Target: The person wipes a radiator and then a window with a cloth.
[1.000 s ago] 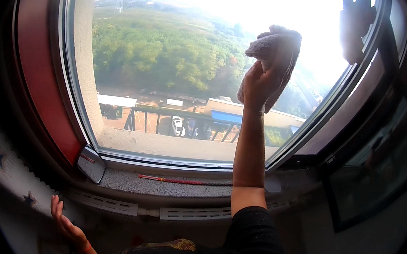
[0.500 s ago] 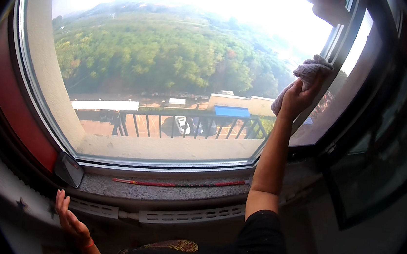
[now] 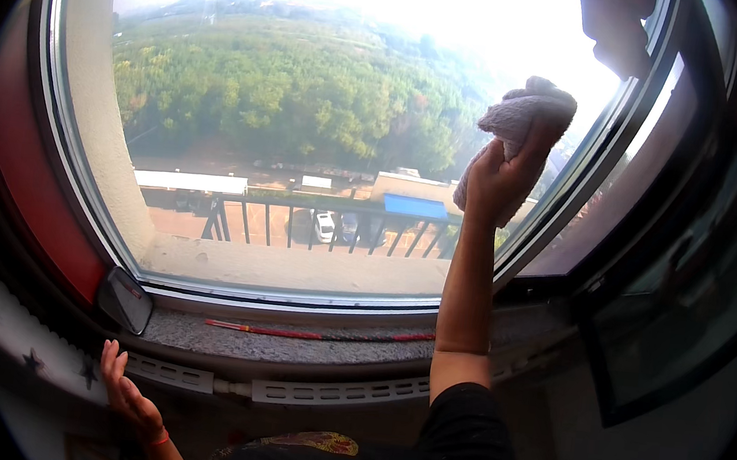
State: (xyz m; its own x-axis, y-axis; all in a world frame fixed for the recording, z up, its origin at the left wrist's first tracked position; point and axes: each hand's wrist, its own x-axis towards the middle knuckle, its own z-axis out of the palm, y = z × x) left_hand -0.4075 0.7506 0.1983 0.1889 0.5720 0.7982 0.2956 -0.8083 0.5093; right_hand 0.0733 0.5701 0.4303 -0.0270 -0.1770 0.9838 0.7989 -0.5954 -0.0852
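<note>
From the head view, I saw the person's right hand (image 3: 503, 172) raised high before the window pane (image 3: 311, 91), gripping a bunched, pale greyish cloth (image 3: 536, 104). The cloth lay on the far side of the palm, between hand and window; a fold rose above the fingers and another edge showed to the left of the thumb and below it. Whether it touched the glass, I could not tell.

The left hand (image 3: 132, 402) was low on the left side, open and holding nothing, its fingers upright and slightly curved, a reddish band (image 3: 160, 438) about the wrist. It was well apart from the cloth, which was above it and far to its right.

Between the two hands ran the speckled sill (image 3: 374, 356). A thin red and dark rod (image 3: 314, 336) lay along it, and a dark, rounded-corner object (image 3: 125, 300) leaned at its left end, above the left hand. A slotted radiator (image 3: 344, 393) stood just below the sill.
</note>
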